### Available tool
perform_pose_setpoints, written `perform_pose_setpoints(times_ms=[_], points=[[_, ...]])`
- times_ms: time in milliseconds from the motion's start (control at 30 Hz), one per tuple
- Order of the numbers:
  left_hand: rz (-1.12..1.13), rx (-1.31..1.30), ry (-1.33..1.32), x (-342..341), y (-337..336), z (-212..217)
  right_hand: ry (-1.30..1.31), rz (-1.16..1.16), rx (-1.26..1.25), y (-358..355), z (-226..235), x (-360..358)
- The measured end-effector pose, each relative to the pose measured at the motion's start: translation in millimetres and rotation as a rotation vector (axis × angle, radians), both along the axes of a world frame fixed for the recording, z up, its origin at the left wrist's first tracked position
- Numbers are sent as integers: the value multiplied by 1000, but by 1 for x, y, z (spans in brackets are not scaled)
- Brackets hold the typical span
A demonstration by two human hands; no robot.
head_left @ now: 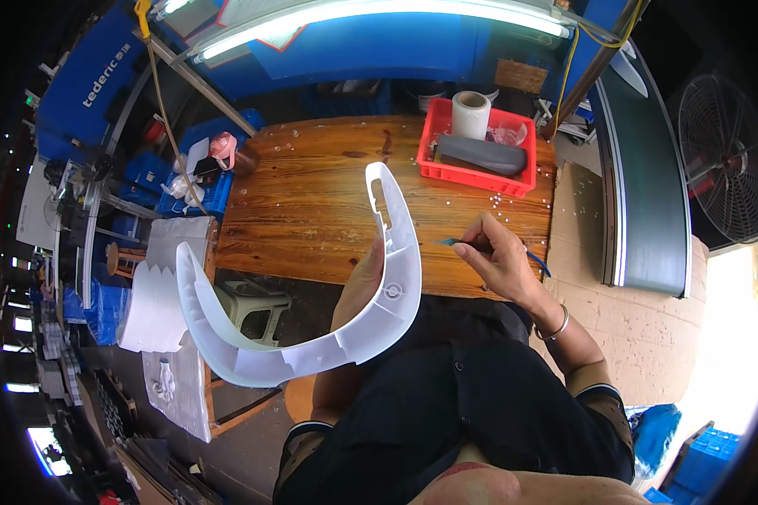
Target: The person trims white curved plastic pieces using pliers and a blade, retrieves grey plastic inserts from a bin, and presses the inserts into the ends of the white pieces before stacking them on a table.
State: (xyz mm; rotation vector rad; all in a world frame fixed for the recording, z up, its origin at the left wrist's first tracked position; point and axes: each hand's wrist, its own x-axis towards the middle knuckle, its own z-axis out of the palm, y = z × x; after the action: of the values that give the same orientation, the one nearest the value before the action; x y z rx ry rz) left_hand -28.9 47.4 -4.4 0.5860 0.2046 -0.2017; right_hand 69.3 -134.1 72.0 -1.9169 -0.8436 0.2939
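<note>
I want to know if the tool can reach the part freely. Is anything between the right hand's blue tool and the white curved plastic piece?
Nothing visible: only open air separates the blue-handled tool in the right hand from the white curved plastic piece.

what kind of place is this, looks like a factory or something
Most likely a small plastics workshop or factory floor. The left hand holds a curved white moulded plastic part, more white parts are stacked at the left, and a big blue machine stands behind the wooden workbench.
</note>
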Motion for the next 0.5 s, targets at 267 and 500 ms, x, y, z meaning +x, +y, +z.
perform_pose_setpoints(times_ms=[267, 500], points=[[-14, -35, -39, 12, -11, -1, -19, 34, 64, 7, 2, 0], [-43, -70, -69, 23, -18, -2, -89, 60, 90, 8, 2, 2]])
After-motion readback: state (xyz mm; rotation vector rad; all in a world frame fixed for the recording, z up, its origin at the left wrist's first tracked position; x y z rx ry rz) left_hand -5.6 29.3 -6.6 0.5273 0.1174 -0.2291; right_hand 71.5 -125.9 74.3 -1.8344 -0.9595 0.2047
